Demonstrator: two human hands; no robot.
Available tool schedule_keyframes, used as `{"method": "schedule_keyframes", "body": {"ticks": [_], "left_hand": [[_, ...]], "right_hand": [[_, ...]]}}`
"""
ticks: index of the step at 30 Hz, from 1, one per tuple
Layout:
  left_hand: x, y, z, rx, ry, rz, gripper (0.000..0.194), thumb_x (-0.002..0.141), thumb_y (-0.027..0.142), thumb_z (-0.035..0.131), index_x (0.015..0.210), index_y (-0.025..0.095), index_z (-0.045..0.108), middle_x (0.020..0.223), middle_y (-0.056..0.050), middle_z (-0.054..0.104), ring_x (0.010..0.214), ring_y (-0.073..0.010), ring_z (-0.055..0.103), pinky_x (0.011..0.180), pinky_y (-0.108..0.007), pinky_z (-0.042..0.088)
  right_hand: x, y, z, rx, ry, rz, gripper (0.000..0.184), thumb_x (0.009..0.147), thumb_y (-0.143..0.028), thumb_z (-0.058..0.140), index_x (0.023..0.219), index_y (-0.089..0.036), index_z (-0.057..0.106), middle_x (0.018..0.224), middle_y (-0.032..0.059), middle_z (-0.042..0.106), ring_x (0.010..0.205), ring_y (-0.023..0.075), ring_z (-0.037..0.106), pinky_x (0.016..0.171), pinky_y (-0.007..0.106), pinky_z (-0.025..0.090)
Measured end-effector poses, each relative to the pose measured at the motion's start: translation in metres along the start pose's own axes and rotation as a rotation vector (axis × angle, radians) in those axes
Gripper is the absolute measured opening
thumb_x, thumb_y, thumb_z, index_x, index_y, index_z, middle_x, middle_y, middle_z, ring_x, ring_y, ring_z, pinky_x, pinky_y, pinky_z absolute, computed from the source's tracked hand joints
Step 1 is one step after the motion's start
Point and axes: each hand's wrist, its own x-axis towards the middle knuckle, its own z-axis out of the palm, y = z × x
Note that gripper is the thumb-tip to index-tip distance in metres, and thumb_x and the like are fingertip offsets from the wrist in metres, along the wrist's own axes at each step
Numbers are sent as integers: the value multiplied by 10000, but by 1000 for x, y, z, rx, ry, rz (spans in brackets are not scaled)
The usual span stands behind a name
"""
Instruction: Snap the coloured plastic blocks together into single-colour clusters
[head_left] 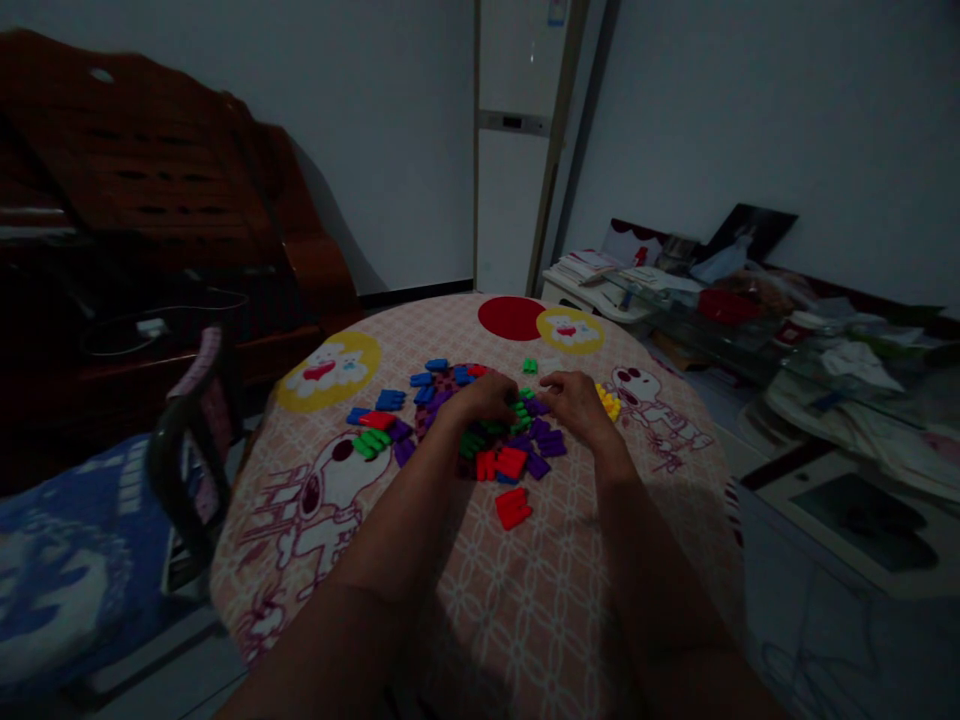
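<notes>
Head view shows both hands at work among loose coloured pieces near the middle of the frame, the left hand [491, 397] over the heap and the right hand [576, 402] at its right side, between the purple pieces [547, 440] and the yellow pieces [607, 402]. Handling the green pieces [523, 412] between the hands seems to call for a careful fingertip pick, as neighbours crowd close. Both forearms slant up from the bottom edge, fingers bent inward; whether either hand grips anything, I cannot tell.
</notes>
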Motion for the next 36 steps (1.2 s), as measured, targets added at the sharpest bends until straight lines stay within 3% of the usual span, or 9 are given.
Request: {"method": "schedule_keyframes", "body": {"ticks": [9, 12, 16, 18, 21, 25, 28, 32, 36], "left_hand": [[3, 14, -5, -447, 283, 49, 285, 735, 263, 706, 987, 131, 700, 782, -14, 734, 693, -146, 668, 643, -229, 524], [5, 16, -6, -443, 301, 72, 353, 746, 246, 704, 1083, 140, 699, 899, -36, 762, 778, -155, 699, 723, -247, 556], [-2, 0, -14, -263, 264, -22, 356, 761, 181, 681, 1112, 135, 725, 984, -70, 779, 887, -190, 726, 817, -274, 562], [-6, -6, -17, -152, 254, -85, 296, 778, 163, 662, 1057, 127, 754, 992, -83, 785, 917, -207, 728, 845, -279, 554], [-6, -6, -14, -81, 217, -106, 251, 797, 161, 649, 1011, 150, 780, 999, -70, 792, 907, -199, 728, 847, -259, 543], [0, 6, -2, -35, 72, -74, 210, 780, 173, 672, 955, 183, 789, 914, -35, 794, 837, -174, 722, 763, -219, 522], [3, 12, 6, 83, -34, -56, 153, 720, 245, 751, 855, 180, 784, 861, -46, 780, 819, -192, 707, 715, -231, 503], [2, 9, 9, 56, -38, -43, 172, 658, 233, 789, 813, 167, 752, 821, -40, 755, 787, -190, 684, 676, -239, 477], [2, 1, 2, -293, 135, -20, 168, 659, 177, 755, 810, 147, 688, 723, -8, 705, 676, -154, 647, 614, -228, 457]], "right_hand": [[0, -5, -4, 326, -91, 133, 158, 789, -206, 647, 905, -162, 744, 549, -40, 640, 448, 116, 579, 445, 192, 436], [1, 8, -25, 356, 41, 212, 156, 772, -218, 653, 885, -140, 727, 606, -5, 679, 464, 126, 593, 446, 206, 447], [-2, 47, -63, 3, 431, 343, 200, 767, -183, 623, 901, -110, 751, 766, 96, 747, 681, 209, 701, 607, 275, 522], [-7, 67, -75, -290, 518, 395, 209, 776, -159, 610, 903, -105, 767, 894, 156, 764, 876, 267, 721, 760, 329, 537], [-14, 91, -78, -544, 506, 476, 293, 814, -122, 548, 1003, -94, 770, 1052, 202, 749, 1021, 303, 696, 872, 373, 513], [-19, 106, -66, -594, 381, 518, 323, 831, -110, 510, 1019, -87, 772, 1047, 224, 741, 1022, 314, 693, 874, 384, 510], [-18, 108, -65, -568, 423, 485, 336, 811, -144, 561, 1080, -83, 754, 1098, 224, 731, 1062, 321, 678, 917, 402, 502], [-10, 95, -77, -464, 606, 423, 337, 786, -201, 635, 1085, -88, 744, 1119, 215, 733, 1082, 327, 674, 963, 440, 495], [0, 60, -75, -71, 535, 355, 159, 779, -222, 668, 867, -120, 753, 850, 127, 761, 755, 237, 724, 681, 320, 566]]}}
